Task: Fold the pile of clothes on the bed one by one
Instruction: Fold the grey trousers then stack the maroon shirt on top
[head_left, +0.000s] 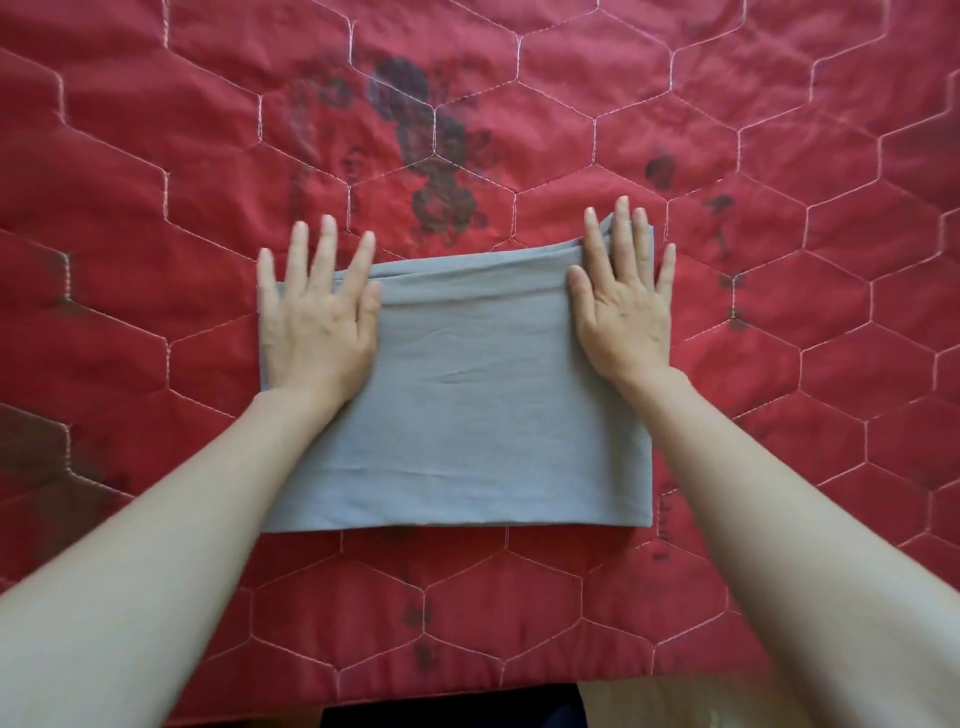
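Observation:
A grey garment (467, 405) lies folded into a flat rectangle on the red quilted bed cover (519, 104), near the bed's front edge. My left hand (317, 322) lies flat on its far left corner, fingers spread and straight, fingertips reaching past the cloth onto the quilt. My right hand (623, 306) presses flat on the far right corner, fingers straight. Several folded layers show along the far edge between my hands. No other clothes are in view.
The red quilt has white hexagon stitching and a dark faded print (431, 156) beyond the garment. The bed's front edge (415, 691) runs along the bottom, with dark floor and a strip of wood below it.

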